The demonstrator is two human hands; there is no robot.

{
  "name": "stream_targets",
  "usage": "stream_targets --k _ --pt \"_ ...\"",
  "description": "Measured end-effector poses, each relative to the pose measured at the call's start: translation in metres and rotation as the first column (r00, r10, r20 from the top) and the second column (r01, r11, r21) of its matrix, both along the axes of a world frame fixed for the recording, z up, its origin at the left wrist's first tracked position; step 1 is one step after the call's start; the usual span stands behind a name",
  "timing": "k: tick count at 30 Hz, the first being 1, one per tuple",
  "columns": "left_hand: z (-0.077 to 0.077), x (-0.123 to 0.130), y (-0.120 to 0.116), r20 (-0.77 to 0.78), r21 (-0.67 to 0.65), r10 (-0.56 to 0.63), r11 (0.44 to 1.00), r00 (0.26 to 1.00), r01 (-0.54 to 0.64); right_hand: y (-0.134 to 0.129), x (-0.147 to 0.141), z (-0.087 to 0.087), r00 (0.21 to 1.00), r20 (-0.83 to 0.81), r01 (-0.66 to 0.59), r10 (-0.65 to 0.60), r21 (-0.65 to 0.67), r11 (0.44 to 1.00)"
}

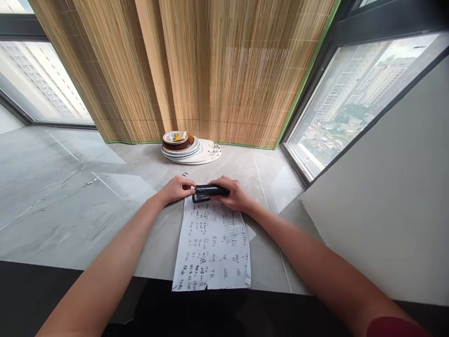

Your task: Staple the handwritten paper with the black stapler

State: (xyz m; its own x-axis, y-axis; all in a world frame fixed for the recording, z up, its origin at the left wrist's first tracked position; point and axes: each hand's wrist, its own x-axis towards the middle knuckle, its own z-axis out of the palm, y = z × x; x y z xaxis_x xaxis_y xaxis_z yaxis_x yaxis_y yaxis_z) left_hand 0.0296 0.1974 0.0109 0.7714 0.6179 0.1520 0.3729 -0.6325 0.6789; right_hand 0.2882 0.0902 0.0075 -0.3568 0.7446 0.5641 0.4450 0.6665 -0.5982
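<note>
A black stapler [210, 190] lies across the top part of a handwritten paper sheet [199, 248] on the grey stone surface. My right hand [231, 192] is wrapped round the stapler's right end. At the stapler's left end, by the sheet's top left corner, my left hand [178, 188] has its thumb and forefinger pinched together. The paper's corner seems to be between them, though it is mostly hidden. The sheet's lower edge reaches the front edge of the surface.
Beyond the hands stands a stack of plates [206, 157] in front of a bamboo blind [210, 70]. Small dark staple pieces [184, 174] lie behind my left hand. Windows flank the blind, and a white wall [393, 187] rises at the right.
</note>
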Motion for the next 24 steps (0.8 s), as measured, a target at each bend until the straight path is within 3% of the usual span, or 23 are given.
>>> stream_targets --k 12,14,17,20,24 --pt "0.006 0.001 -0.002 -0.036 0.024 -0.001 1.000 0.999 0.002 0.010 0.005 0.004 0.986 -0.140 0.085 -0.094 -0.069 0.994" --pt "0.006 0.001 -0.002 -0.028 0.012 0.000 1.000 1.000 0.000 0.011 0.009 0.004 0.947 -0.248 0.187 -0.203 -0.090 0.978" --pt "0.006 0.001 -0.002 -0.027 0.006 -0.003 1.000 1.000 0.003 0.014 0.016 0.001 0.821 -0.458 0.271 -0.341 -0.213 0.939" --pt "0.006 0.001 -0.001 -0.030 0.000 0.002 1.000 1.000 -0.002 0.018 0.021 -0.002 0.740 -0.573 0.148 -0.351 -0.371 0.917" --pt "0.007 0.000 -0.002 -0.027 -0.008 0.008 1.000 1.000 -0.008 0.019 0.021 -0.002 0.737 -0.596 0.011 -0.319 -0.462 0.887"
